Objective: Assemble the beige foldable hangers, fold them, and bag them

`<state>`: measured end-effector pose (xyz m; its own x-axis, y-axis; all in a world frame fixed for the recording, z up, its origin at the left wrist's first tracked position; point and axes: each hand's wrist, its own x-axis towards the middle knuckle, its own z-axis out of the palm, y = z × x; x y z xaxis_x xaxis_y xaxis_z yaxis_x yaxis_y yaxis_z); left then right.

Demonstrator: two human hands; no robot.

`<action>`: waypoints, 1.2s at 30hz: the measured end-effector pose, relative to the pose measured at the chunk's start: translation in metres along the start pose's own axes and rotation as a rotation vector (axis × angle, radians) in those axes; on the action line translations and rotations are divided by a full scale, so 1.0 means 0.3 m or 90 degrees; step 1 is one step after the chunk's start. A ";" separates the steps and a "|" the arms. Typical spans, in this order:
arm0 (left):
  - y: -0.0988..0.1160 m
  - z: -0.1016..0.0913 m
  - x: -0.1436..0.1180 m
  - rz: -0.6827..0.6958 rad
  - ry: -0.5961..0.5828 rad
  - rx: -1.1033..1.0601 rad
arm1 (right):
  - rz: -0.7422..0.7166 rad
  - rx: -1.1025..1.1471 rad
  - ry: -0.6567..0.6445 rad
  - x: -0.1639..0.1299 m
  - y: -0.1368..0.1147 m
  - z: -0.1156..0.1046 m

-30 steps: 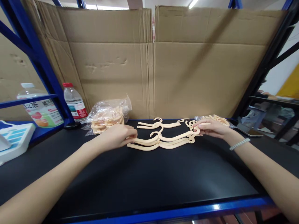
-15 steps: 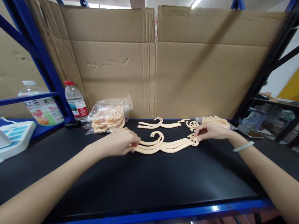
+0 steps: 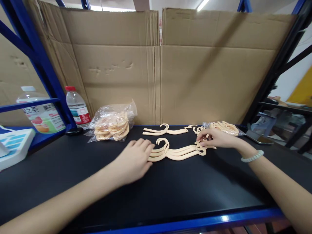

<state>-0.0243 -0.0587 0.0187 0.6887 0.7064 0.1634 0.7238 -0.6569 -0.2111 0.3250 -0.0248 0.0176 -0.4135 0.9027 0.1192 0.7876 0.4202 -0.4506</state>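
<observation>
Squaring the stacked cream plastic hangers (image 3: 176, 152) wants even pressure: left hand (image 3: 135, 160) flat, open at one end, right hand (image 3: 215, 138) pinching the other.

Black bench (image 3: 170, 191) with blue front edge, cardboard-backed.
On it: stacked cream hangers (image 3: 177, 151) at centre, a single hanger (image 3: 165, 130) behind, a bagged bundle (image 3: 112, 124) rear left, loose hangers in plastic (image 3: 225, 127) rear right, a phone (image 3: 258, 139) far right.

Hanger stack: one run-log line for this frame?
left hand: flat, touching hanger stack end | right hand: fingertips on other end | stack lies on black table
</observation>
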 end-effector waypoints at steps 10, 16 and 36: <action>0.128 0.096 -0.033 -0.043 -0.076 -0.182 | -0.106 -0.112 -0.002 0.006 -0.172 0.232; 0.086 0.094 -0.005 -0.046 -0.103 -0.201 | -0.095 -0.129 -0.033 0.002 -0.193 0.244; 0.001 0.148 0.043 -0.034 -0.050 -0.188 | -0.137 -0.089 0.027 0.033 -0.109 0.257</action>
<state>-0.0170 -0.0383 -0.0220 0.6519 0.7530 0.0889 0.7480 -0.6579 0.0875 0.2597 -0.0367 -0.0347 -0.5614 0.7925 0.2382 0.7398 0.6096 -0.2846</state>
